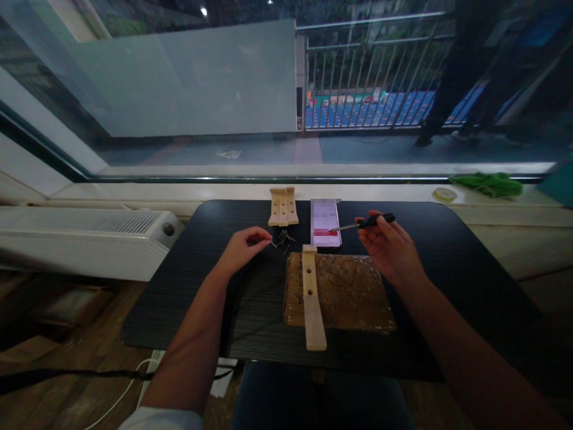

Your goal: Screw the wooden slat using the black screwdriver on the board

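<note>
Left hand [248, 243] pinches one screw [274, 243]; right hand [394, 248] grips the screwdriver [368, 221]. Block [351, 292], near the surface's [190, 266] front edge, apparently backs the drilled wooden bracket [315, 319].

The phone [323, 220] lies behind the slab [351, 294], right of the screws [283, 237].

L sleeve [163, 419]: v. pale, greyish-white, plain-looking, ends approx. at elbow; only a bit shows, btm of view. L forearm [192, 343] bare from there down to bare L hand [247, 246]. R forearm [465, 340] also bare as far as seen, tapering to bare R hand [393, 246]. Trousers [273, 399] dk blue, poss. denim, seen at btm centre; light's dim there, so seams, weave etc. unclear.
</note>
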`<state>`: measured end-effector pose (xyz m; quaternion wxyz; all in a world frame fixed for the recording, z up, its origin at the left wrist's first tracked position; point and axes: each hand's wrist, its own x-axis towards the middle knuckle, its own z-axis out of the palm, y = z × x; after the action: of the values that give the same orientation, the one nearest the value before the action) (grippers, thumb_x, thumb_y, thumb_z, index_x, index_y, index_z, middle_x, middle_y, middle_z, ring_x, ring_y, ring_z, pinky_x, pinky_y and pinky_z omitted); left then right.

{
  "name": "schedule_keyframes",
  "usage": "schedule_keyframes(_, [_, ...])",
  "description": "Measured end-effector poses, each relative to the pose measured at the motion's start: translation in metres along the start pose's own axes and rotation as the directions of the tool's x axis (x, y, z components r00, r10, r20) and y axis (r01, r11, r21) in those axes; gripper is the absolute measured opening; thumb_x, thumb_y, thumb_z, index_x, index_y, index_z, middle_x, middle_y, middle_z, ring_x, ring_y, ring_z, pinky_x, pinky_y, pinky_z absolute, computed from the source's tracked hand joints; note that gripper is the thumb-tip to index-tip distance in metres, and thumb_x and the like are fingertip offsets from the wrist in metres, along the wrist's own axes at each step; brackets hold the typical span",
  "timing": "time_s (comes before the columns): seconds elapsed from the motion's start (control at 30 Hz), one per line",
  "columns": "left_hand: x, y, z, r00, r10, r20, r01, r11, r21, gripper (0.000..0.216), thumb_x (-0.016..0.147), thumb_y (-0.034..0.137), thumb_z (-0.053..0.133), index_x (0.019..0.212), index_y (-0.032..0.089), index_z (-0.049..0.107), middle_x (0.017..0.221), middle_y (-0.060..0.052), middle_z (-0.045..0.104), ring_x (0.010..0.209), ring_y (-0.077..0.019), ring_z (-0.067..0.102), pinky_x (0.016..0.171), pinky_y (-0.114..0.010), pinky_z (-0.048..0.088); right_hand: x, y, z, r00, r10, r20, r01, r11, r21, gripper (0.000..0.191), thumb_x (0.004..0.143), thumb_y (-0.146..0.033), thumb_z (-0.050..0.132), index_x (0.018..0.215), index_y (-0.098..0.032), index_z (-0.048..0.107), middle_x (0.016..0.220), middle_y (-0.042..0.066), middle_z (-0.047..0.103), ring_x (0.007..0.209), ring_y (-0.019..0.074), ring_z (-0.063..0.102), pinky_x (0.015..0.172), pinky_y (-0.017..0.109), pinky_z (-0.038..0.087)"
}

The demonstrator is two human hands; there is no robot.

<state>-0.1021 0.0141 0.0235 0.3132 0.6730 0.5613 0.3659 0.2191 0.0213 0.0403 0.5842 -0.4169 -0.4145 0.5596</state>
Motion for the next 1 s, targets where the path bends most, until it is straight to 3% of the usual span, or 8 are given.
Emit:
schedule_keyframes(0.2, [-0.001,0.003,0.003,1.0,0.007,-0.024,-0.009,0.998,-0.061,0.021,0.075,0.034,0.065,0.082,0.015,0.071,0.092,-0.007,0.073,0.089,-0.0208,0.066,0.082,-0.034,0.053,0.001,0.001,-0.002,0.999,-0.03,0.015,0.031,0.996,-0.081,0.024,0.086,-0.042,0.055,0.101,-0.024,0.057,0.104,0.008,0.07,0.079,0.017,0.069,0.077,0.036,0.06])
schedule_keyframes(0.33, [0.001,0.002,0.005,0.997,0.005,-0.077,-0.012,0.996,-0.087,0.026,0.076,0.038,0.065,0.088,0.015,0.07,0.091,-0.006,0.071,0.084,-0.0188,0.066,0.079,-0.032,0.053,0.001,0.002,-0.003,0.999,-0.046,0.028,0.049,0.992,-0.118,0.026,0.086,-0.045,0.053,0.103,-0.025,0.056,0.105,0.008,0.07,0.081,0.0174,0.069,0.078,0.036,0.059])
schedule_keyframes(0.47, [0.002,0.003,0.007,0.992,-0.046,-0.12,0.027,0.988,-0.155,0.032,0.072,0.04,0.068,0.091,0.015,0.069,0.084,-0.004,0.071,0.075,-0.0162,0.064,0.07,-0.029,0.051,0.0,-0.001,0.001,1.0,-0.001,-0.016,0.001,1.0,0.0,0.02,0.084,-0.038,0.059,0.098,-0.024,0.058,0.098,0.006,0.072,0.073,0.0136,0.069,0.073,0.031,0.059])
schedule_keyframes(0.57, [0.001,0.008,0.009,0.993,-0.057,-0.105,0.035,0.979,-0.202,0.029,0.07,0.041,0.069,0.083,0.015,0.068,0.083,-0.005,0.072,0.069,-0.0141,0.061,0.062,-0.025,0.048,-0.001,-0.004,0.005,0.999,0.025,-0.03,-0.021,0.994,0.108,0.018,0.08,-0.035,0.064,0.093,-0.024,0.06,0.089,0.003,0.073,0.066,0.0107,0.067,0.067,0.026,0.059])
schedule_keyframes(0.73, [0.0,0.011,0.011,0.989,-0.117,-0.086,0.082,0.938,-0.336,0.034,0.068,0.041,0.071,0.088,0.014,0.067,0.08,-0.008,0.075,0.054,-0.01,0.054,0.047,-0.02,0.038,-0.003,-0.007,0.009,0.999,0.041,-0.022,-0.036,0.981,0.189,0.016,0.076,-0.032,0.068,0.088,-0.024,0.063,0.081,0.0,0.074,0.063,0.0088,0.067,0.064,0.022,0.058])
schedule_keyframes(1.0, [0.001,0.009,0.012,0.985,-0.155,-0.081,0.108,0.901,-0.421,0.037,0.064,0.041,0.077,0.086,0.013,0.068,0.086,-0.01,0.076,0.062,-0.0122,0.063,0.053,-0.022,0.049,-0.006,-0.011,0.013,0.996,0.07,-0.057,-0.057,0.979,0.196,0.007,0.08,-0.027,0.064,0.086,-0.024,0.064,0.08,0.0,0.075,0.061,0.0091,0.067,0.064,0.023,0.058])
